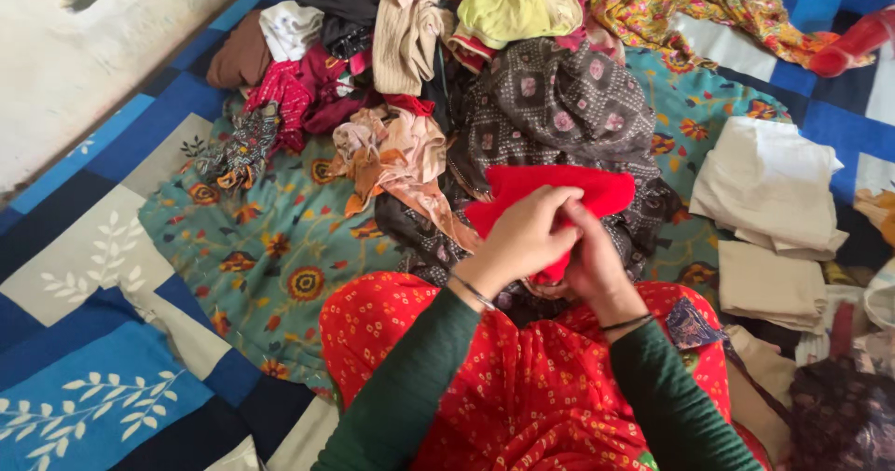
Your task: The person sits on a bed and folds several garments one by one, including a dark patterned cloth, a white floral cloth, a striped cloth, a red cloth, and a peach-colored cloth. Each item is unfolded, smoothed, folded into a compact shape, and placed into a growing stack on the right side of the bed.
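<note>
Both hands grip a small bright red cloth garment (550,196) above the lap, before the mixed clothing pile (447,70). Left hand (524,238) and right hand (589,256) are closed on its lower edge. The fabric appears light, soft and limp; hold at edges or corners.

Dark green sleeves (401,387), thin wrist bangles (473,291)

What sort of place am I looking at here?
Most likely a room in a home, with laundry being sorted on a bed or floor mat. A blue patchwork quilt lies under a heap of mixed clothes, folded cream cloths lie stacked aside, and both hands hold a red cloth.
</note>
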